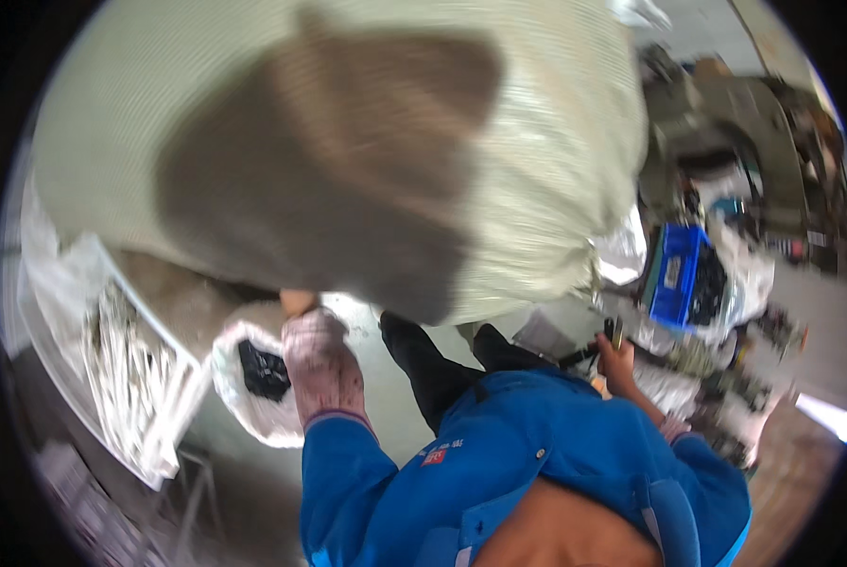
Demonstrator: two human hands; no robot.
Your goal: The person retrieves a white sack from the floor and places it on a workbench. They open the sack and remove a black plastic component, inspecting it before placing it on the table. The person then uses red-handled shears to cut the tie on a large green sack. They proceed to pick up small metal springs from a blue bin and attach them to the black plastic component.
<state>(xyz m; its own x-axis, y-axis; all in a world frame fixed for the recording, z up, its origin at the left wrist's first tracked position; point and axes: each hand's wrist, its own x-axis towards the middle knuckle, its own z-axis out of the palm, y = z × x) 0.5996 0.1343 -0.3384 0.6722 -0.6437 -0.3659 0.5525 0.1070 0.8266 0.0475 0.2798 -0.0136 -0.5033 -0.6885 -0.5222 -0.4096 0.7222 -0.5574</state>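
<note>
My left hand (299, 302) reaches forward past a pinkish, stained cuff; its fingers are hidden at the lower edge of a blurred brown-grey piece that looks like cloth (348, 170). Whether the fingers grip that piece, I cannot tell. Behind the blur bulges a very large pale-green woven sack (565, 151). At my right side, my right hand (616, 363) is closed around a dark-handled tool (613, 331), its kind too small to make out. Beside the left cuff stands a white bag (230, 378) with black plastic inside it.
A bin on the left holds many long white strips (130, 378). To the right are a blue plastic crate (681, 274), a clutter of bags and parts, and a grey-green machine or chair-like body (773, 123). My dark-trousered legs (433, 364) stand on the pale floor between them.
</note>
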